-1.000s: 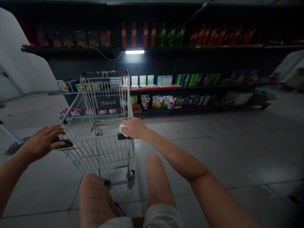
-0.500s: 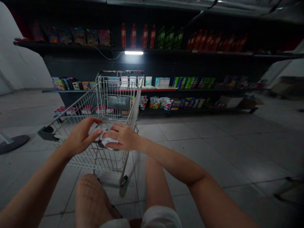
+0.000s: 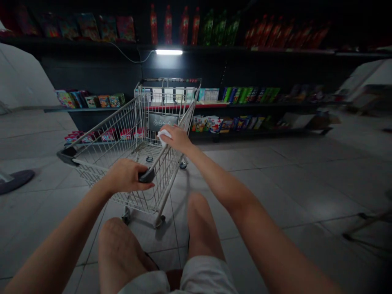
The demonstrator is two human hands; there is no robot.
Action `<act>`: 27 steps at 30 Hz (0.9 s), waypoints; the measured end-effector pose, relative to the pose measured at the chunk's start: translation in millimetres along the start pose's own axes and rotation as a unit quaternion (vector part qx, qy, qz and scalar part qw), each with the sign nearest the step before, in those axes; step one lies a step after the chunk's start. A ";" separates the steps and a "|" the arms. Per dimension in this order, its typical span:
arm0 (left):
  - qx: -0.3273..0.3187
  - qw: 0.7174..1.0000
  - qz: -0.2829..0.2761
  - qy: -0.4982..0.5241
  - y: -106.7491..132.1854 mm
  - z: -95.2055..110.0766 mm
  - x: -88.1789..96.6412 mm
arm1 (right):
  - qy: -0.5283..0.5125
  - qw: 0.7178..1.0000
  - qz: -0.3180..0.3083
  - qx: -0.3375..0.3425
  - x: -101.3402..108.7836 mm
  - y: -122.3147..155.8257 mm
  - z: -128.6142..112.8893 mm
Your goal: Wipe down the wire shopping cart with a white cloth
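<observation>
A wire shopping cart [image 3: 122,118] stands in front of my knees, its basket bare apart from the wire floor. My left hand [image 3: 127,175] is closed round the dark plastic corner [image 3: 147,175] of the cart's near rim. Farther along the right side rail, my right hand [image 3: 177,139] holds a crumpled white cloth or tissue [image 3: 164,135] against the top rail. Which of the two it is I cannot tell. A grey panel [image 3: 162,120] with small round symbols is fixed at the cart's far end, partly behind my right hand.
Behind the cart runs a dark shelf unit [image 3: 245,105] with red bottles [image 3: 184,26], green bottles [image 3: 219,28], boxes and snack bags. A lit tube lamp [image 3: 169,52] hangs under the upper shelf. At the left a round stand base [image 3: 16,181] rests on the tiled floor.
My right hand has moved from the near corner forward along the right rail with the white cloth or tissue. My left hand has closed on the corner. The cart has turned slightly, its far end rightward.
</observation>
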State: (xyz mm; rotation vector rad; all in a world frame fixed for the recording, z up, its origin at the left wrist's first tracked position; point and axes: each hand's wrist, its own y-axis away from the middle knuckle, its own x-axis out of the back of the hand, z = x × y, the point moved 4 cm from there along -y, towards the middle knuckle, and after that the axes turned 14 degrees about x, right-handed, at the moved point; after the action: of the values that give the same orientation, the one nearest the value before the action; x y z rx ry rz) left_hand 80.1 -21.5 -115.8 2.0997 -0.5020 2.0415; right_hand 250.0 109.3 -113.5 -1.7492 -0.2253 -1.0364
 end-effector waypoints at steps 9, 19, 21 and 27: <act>-0.008 0.999 -0.043 0.021 -9.3 -9.3 -1.7 | -0.067 0.984 0.150 0.063 -19.4 66.4 -77.0; 0.071 0.979 -0.101 0.162 -19.5 -20.6 1.9 | -0.040 0.979 0.158 -0.123 -98.5 115.4 -105.8; 0.071 0.979 -0.113 0.156 -20.9 -23.7 0.1 | -0.053 0.986 0.092 -0.125 -132.5 139.4 -108.5; 0.088 0.971 -0.133 0.176 -23.3 -28.7 -0.4 | -0.183 0.970 0.038 -0.153 -157.5 189.1 -93.6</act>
State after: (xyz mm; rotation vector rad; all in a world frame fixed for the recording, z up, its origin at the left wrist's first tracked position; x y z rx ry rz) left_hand 61.6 10.2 -112.2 1.7123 0.0158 2.2888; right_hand 215.5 -3.3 -349.0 -2.2110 -0.2357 -0.7123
